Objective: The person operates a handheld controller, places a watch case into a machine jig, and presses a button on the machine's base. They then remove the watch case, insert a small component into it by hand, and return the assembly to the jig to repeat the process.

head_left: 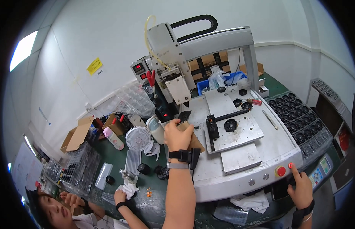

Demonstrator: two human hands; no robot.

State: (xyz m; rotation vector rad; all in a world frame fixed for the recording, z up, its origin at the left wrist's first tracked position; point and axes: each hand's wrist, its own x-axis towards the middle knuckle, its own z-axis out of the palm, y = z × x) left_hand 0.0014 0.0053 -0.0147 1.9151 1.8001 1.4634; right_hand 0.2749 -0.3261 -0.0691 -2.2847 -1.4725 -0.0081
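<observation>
Pinching a small black part at the machine bed's left edge, the left hand has its grip clamped; the right hand's forefinger presses a small red button at the front right corner.

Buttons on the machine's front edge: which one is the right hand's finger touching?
The small red button at the far right corner, under the right hand index fingertip. The big red round button beside it and the two silver ones are untouched.
</observation>
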